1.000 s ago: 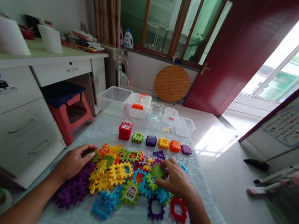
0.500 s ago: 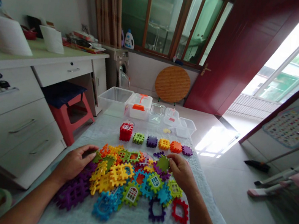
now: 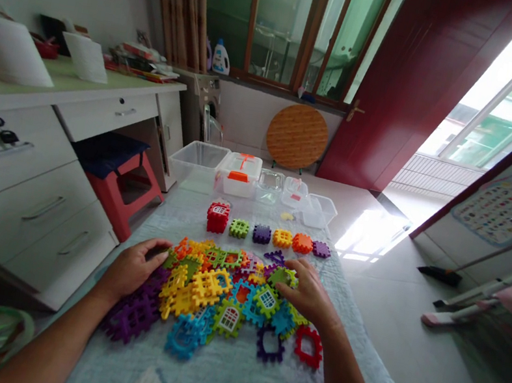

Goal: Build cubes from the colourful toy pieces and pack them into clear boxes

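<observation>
A heap of colourful plastic interlocking building pieces lies between my two hands. At its left edge my left hand (image 3: 136, 268) rests with thumb and fingers apart, its tips beside a green piece (image 3: 169, 260); whether they touch it is unclear. My right hand (image 3: 310, 291) has its thumb and fingers around a green square piece (image 3: 281, 277) at the heap's right side. Yellow pieces (image 3: 207, 287) lie on top in the middle. Purple pieces (image 3: 134, 314) are under my left wrist, blue ones (image 3: 187, 336) in front. A red frame piece (image 3: 308, 347) lies near my right forearm.
Behind the heap stands a row of sorted pieces: a red stack (image 3: 217, 218), then green, dark purple, yellow, orange and purple ones. Clear plastic boxes (image 3: 196, 161) line the far end of the cloth-covered table (image 3: 120, 372). A pink stool (image 3: 124, 195) stands left.
My right hand has lowered slightly, and the green piece at its fingers lies flatter against the heap. My left hand stays almost in place. The view has tilted a little.
</observation>
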A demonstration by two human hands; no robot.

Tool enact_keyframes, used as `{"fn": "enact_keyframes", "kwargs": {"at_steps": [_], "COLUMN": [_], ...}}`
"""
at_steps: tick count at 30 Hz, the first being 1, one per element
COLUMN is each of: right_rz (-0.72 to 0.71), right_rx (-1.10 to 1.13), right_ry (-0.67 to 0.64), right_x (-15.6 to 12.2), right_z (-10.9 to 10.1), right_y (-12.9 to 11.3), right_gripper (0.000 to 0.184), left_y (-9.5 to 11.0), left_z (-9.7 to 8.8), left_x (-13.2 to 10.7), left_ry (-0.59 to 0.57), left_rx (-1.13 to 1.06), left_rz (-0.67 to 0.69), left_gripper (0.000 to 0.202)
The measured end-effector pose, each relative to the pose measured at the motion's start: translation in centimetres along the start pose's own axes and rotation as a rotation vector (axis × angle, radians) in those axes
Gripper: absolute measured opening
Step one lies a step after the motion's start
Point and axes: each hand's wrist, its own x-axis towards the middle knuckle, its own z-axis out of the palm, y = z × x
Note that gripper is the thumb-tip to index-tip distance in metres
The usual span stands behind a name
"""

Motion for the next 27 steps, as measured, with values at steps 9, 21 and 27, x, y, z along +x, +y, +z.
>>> {"fn": "enact_keyframes", "kwargs": {"at_steps": [9, 21, 27], "right_rz": [0.022, 0.018, -0.095], "right_rx": [-0.097, -0.027, 0.034], "right_ry": [-0.031, 0.0, 0.06], "right_x": [0.2, -0.2, 1.0], "right_z": [0.7, 1.5, -0.6], "right_y": [-1.4, -0.8, -1.9], "right_gripper": [0.035, 0.045, 0.051], "left_y": [-0.3, 0.1, 0.1], "left_z": [0.1, 0.1, 0.1], "left_x": [0.0, -0.1, -0.1], "left_ry": [-0.003, -0.02, -0.02], "left_rx": [0.002, -0.021, -0.02], "left_rz": [-0.007, -0.026, -0.027], "left_gripper": [0.042, 0.043, 0.043]}}
